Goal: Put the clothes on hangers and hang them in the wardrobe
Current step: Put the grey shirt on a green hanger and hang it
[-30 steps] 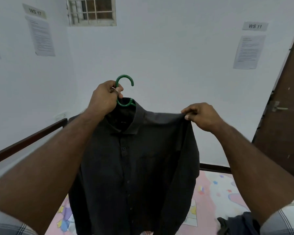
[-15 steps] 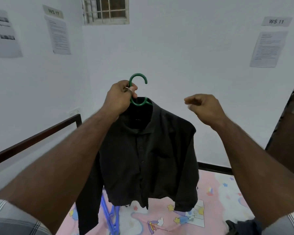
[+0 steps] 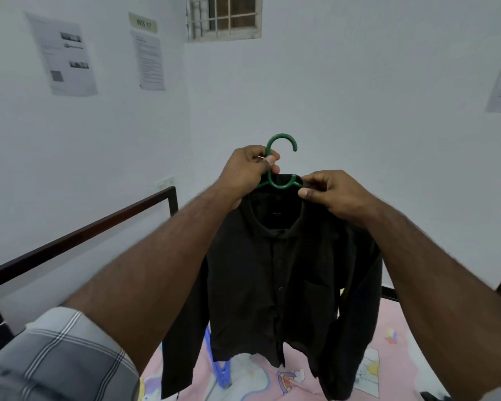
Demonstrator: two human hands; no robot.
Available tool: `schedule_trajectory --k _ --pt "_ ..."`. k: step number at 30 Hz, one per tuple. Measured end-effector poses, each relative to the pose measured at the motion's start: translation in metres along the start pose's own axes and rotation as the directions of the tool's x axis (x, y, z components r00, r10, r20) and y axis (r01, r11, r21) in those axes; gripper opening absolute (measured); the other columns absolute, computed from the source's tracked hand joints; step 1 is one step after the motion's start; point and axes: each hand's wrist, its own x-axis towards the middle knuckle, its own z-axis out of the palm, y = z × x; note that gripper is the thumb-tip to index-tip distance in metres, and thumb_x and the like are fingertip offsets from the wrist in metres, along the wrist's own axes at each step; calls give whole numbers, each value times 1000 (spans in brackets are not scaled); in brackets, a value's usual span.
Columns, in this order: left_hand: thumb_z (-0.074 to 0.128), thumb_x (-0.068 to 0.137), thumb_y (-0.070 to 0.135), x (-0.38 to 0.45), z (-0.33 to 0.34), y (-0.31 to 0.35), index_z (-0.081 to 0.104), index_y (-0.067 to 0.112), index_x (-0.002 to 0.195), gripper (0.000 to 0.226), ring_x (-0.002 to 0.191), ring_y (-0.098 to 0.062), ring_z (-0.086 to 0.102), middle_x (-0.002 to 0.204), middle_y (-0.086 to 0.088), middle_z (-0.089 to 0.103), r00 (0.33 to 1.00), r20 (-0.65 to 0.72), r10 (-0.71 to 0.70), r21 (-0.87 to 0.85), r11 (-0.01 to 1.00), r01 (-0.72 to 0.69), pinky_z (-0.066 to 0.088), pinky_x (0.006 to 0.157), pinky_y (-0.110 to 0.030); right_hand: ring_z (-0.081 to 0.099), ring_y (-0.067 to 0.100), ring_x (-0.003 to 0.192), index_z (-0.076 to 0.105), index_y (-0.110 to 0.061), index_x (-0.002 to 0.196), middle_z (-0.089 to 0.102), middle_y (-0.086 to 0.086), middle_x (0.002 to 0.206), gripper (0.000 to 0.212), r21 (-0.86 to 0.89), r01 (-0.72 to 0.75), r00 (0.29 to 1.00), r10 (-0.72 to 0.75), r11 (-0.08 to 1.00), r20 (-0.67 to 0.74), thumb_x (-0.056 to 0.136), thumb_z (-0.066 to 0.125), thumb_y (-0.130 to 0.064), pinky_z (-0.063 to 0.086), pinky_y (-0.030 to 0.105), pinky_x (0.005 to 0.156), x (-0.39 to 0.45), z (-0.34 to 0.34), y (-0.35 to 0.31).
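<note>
A dark button-up shirt (image 3: 275, 285) hangs on a green plastic hanger (image 3: 281, 163), held up in the air in front of the white wall. My left hand (image 3: 249, 172) grips the hanger's neck just below the hook. My right hand (image 3: 333, 192) pinches the shirt's collar at the right side of the hanger, beside the neck. The shirt's sleeves dangle down over the bed. No wardrobe is in view.
Below lies a bed with a pink cartoon sheet (image 3: 388, 342) and a dark bed rail (image 3: 78, 235) along the left. A blue hanger (image 3: 220, 371) lies on the sheet behind the shirt. Papers are stuck on the walls; a barred window (image 3: 224, 17) is high up.
My right hand let go of the shirt's shoulder, moved left and now pinches the collar by the hanger. The view has turned to the left.
</note>
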Motion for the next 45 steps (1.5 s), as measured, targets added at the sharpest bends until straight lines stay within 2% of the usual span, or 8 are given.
schedule_trajectory --k 5,10,19,27,30,35,41,45 --pt "68 95 18 -4 -22 -5 72 15 106 12 85 -11 70 91 -5 76 1000 15 0 -71 997 1 55 77 -25 69 16 81 73 -24 85 74 -2 82 7 -53 -5 983 -5 999 -182 90 74 -29 53 31 77 7 6 -4" --pt "72 93 24 -21 -72 -48 71 18 115 23 84 10 63 104 4 71 992 -113 -60 216 973 83 43 66 -1 72 23 84 73 -18 86 75 6 85 10 -6 -36 966 33 999 -256 91 73 -26 56 40 84 4 -12 9" --pt "69 93 12 -31 -82 -97 72 14 95 4 81 -16 67 82 -5 73 969 -119 -216 314 918 243 53 83 -33 73 16 80 75 -18 87 77 1 84 5 74 -18 953 39 997 -302 91 73 -21 59 40 86 -1 -35 13" --pt "65 96 19 -10 -99 -54 72 20 83 15 85 -12 63 89 2 71 994 -61 -87 221 970 99 49 81 -27 71 35 92 75 -14 94 75 12 89 18 -60 -73 966 56 996 -253 93 70 -31 55 53 89 -17 -53 30" --pt "62 95 22 -5 -102 -46 71 19 76 22 82 -14 60 80 5 68 993 -76 -92 121 988 101 47 78 -30 71 23 82 75 -10 94 75 15 90 16 46 -46 966 56 998 -253 94 69 -25 57 45 86 -23 -54 27" --pt "58 98 22 -7 -92 -61 72 15 99 16 97 -19 63 99 5 69 978 -181 -99 546 817 184 48 85 -32 70 12 75 75 -10 90 77 8 84 10 207 -24 970 73 978 -232 93 70 -18 57 26 72 -24 -41 17" --pt "57 101 29 -23 -38 -49 71 27 118 22 99 0 58 108 19 67 980 56 189 541 819 -189 34 79 2 70 20 80 75 -8 93 76 17 89 9 248 -37 971 94 968 -221 91 73 -16 58 43 87 -14 -18 13" --pt "59 100 28 -30 -24 -55 70 26 112 17 94 -7 63 102 13 71 988 89 125 493 856 -153 48 83 -25 73 31 90 76 -12 97 75 20 91 10 267 -50 977 102 963 -186 89 76 -17 57 48 93 -10 -10 8"
